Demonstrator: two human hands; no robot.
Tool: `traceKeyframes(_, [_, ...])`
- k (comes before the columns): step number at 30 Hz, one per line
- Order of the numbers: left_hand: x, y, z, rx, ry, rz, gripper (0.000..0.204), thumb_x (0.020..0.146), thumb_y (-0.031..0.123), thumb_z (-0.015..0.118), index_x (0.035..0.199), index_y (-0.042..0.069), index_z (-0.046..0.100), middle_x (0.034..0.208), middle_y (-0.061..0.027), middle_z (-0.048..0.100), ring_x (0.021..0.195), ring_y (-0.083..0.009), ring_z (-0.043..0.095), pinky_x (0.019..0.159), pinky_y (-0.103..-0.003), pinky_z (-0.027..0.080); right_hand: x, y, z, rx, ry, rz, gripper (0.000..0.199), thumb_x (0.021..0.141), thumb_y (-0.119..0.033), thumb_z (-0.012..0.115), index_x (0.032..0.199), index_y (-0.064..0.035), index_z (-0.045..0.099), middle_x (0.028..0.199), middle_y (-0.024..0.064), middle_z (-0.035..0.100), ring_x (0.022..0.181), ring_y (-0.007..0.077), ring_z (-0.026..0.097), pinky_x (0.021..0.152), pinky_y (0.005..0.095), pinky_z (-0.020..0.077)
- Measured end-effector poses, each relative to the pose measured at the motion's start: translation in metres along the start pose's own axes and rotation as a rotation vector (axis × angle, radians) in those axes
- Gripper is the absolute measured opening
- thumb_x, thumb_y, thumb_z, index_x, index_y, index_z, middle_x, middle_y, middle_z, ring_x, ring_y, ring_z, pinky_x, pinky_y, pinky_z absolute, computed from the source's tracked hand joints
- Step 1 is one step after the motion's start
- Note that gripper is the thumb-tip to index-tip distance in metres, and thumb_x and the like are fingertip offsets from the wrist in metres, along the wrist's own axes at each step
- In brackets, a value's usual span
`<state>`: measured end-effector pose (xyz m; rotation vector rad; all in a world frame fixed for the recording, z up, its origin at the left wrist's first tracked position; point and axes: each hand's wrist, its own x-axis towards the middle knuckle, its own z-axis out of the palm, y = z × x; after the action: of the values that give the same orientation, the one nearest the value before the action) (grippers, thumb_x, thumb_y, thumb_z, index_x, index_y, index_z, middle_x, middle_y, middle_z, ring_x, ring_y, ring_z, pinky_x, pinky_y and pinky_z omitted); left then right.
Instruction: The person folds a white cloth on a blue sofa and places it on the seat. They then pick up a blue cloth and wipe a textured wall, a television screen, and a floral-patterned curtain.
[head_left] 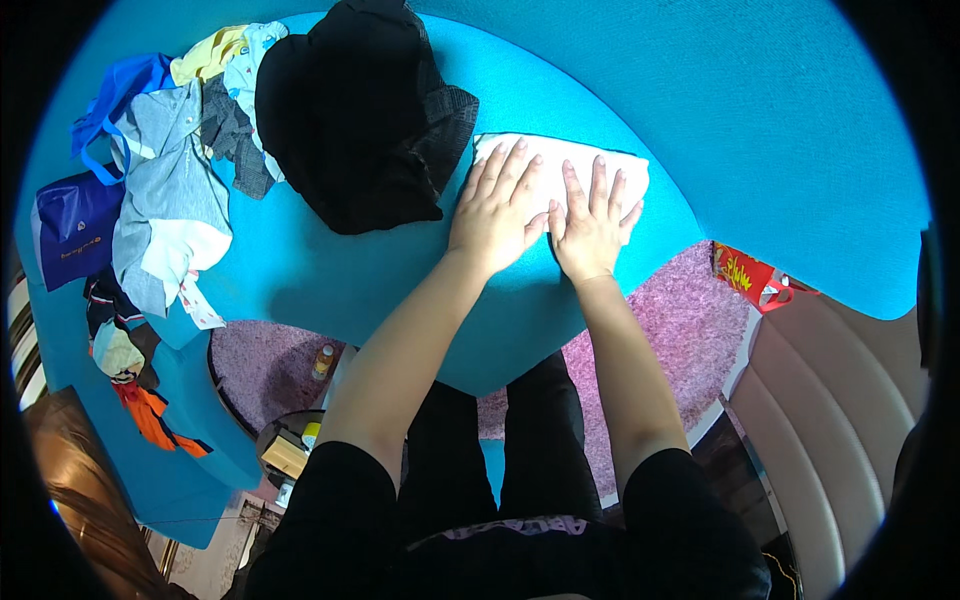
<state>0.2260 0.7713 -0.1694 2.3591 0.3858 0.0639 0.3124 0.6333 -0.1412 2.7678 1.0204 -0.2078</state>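
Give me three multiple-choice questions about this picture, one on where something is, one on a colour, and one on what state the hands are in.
1. Where does the black garment lie relative to the white cloth?
A. To its left, on the bed
B. On the rug
C. Under the cloth

2. What colour is the bedcover?
A. Red
B. Blue
C. Yellow

3. How are the two hands on the white cloth?
A. Clenched in fists
B. Pinching a corner and lifting it
C. Flat with fingers spread

Answers:
1. A, since the black garment sits beside the cloth's left edge on the blue surface.
2. B, as the cover is bright blue all around the clothes.
3. C, because the left hand and right hand both press palm-down, side by side, fingers splayed.
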Motion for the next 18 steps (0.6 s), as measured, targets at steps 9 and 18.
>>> traceKeyframes(9, [-0.01, 0.001, -0.003, 0.07, -0.059, -0.134, 0.085, 0.087, 0.042, 0.066, 0.151, 0.002, 0.026, 0.157, -0.0234, 0.02, 0.146, -0.0383, 0.019, 0.119, -0.048, 0.018, -0.007, 0.005, 0.008, 0.117, -0.026, 0.111, 0.06, 0.092, -0.046, 0.055, 0.148, -0.0336, 0.038, 0.159, 0.0131, 0.023, 0.147, 0.0385, 0.017, 0.111, 0.067, 0.0156])
traceKeyframes(18, [-0.06, 0.006, -0.007, 0.067, -0.217, -0.429, 0.088, 0.092, 0.036, 0.06, 0.151, -0.007, 0.011, 0.158, -0.0273, 0.011, 0.147, -0.0387, 0.014, 0.12, -0.046, 0.016, -0.049, 0.023, -0.009, 0.292, -0.277, 0.407, 0.069, 0.095, -0.043, 0.051, 0.154, -0.0193, 0.024, 0.161, 0.019, 0.012, 0.148, 0.0415, 0.009, 0.115, 0.0624, 0.0087])
